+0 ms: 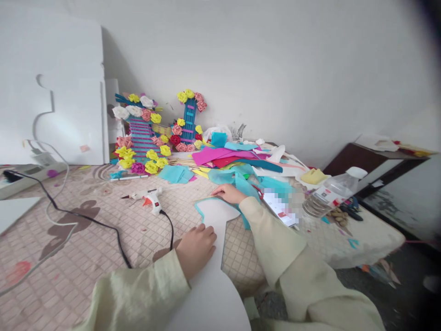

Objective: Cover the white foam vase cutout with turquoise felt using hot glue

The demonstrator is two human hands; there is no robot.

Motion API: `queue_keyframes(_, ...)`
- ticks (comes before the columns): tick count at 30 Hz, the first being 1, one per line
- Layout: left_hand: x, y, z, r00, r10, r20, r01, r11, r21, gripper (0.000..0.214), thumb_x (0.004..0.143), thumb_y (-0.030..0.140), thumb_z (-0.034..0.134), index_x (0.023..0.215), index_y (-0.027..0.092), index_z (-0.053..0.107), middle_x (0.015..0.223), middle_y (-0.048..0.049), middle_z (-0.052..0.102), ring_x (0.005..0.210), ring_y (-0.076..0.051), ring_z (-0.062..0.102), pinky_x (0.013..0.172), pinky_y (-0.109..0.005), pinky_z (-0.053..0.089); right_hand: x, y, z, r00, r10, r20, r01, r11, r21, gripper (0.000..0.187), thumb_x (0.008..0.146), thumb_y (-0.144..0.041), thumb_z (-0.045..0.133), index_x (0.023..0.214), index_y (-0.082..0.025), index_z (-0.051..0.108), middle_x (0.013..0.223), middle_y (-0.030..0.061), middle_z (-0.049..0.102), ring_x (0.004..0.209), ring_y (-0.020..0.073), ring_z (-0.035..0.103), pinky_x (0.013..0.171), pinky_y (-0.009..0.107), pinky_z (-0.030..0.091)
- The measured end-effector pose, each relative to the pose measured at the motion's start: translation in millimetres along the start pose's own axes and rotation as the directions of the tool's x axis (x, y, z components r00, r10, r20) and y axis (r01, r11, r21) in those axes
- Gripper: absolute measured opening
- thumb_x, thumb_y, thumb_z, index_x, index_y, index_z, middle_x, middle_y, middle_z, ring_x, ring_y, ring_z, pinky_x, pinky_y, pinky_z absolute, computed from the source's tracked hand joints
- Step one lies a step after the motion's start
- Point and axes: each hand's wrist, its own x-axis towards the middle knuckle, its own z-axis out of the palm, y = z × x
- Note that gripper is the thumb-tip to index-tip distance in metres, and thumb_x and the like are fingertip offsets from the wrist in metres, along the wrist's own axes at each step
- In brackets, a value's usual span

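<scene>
A white board cutout (220, 294) with a narrow neck and a wider, curved top lies in front of me. A thin blue paper strip (198, 208) lines the edge of its top end. My left hand (197, 250) rests on the neck, its fingers bent and close together against the board. At the far edge of the top, my right hand (229, 193) reaches in with its fingers together on the blue edging; its thumb is mostly hidden. Blue crepe paper (245, 181) lies beside and beneath the right wrist. Left of the cutout lies a white glue gun (149, 198) with a black cord.
Two flower-covered figures (140, 133) lean near the wall. Coloured paper sheets (223, 156) are piled behind my hands. On the right are a phone (280, 209), a water bottle (332, 193) and the table's edge. Cables and a power strip (34, 172) lie left, below a large white board (69, 92).
</scene>
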Motion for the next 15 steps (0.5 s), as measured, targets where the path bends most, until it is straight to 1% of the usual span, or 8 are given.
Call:
queue_keyframes(2,0.6,0.2,0.9,1.000,-0.002,-0.002,0.002,1.000,0.001,0.016,0.079,0.019,0.039,0.086,0.016,0.054,0.093,-0.0051,0.055,0.088,-0.021,0.049,0.075,-0.037,0.044,2.5,0.5,1.7,1.000,0.011,-0.025,-0.011,1.000,-0.018,0.026,0.075,-0.009,0.046,0.089,-0.015,0.067,0.092,0.0066,0.066,0.087,0.0168,0.059,0.079,0.028,0.044)
queue_keyframes(5,0.6,0.4,2.2,1.000,-0.002,-0.006,0.002,1.000,-0.001,0.017,0.079,0.019,0.039,0.086,0.016,0.054,0.094,-0.0051,0.055,0.088,-0.021,0.049,0.076,-0.036,0.044,5.8,0.6,4.1,1.000,0.006,-0.029,-0.007,0.999,-0.038,0.025,0.075,-0.008,0.046,0.087,-0.015,0.067,0.091,0.0066,0.067,0.086,0.0167,0.059,0.079,0.028,0.044)
queue_keyframes(11,-1.8,1.4,3.2,1.000,-0.014,-0.013,0.014,1.000,-0.008,0.019,0.079,0.019,0.039,0.090,0.016,0.054,0.096,-0.0049,0.054,0.091,-0.021,0.048,0.076,-0.036,0.044,4.3,-3.8,4.6,0.999,-0.051,-0.006,0.050,0.997,-0.053,0.024,0.074,-0.007,0.048,0.084,-0.016,0.068,0.087,0.0059,0.067,0.083,0.0156,0.060,0.076,0.026,0.045)
queue_keyframes(15,-1.5,1.2,3.6,1.000,-0.017,-0.017,0.017,1.000,0.003,0.019,0.079,0.020,0.039,0.090,0.016,0.054,0.096,-0.0050,0.054,0.090,-0.021,0.048,0.075,-0.036,0.044,0.6,-5.8,4.7,0.996,-0.090,-0.017,0.089,0.994,-0.064,0.024,0.074,-0.006,0.048,0.083,-0.016,0.068,0.089,0.0062,0.067,0.084,0.0155,0.059,0.079,0.027,0.043)
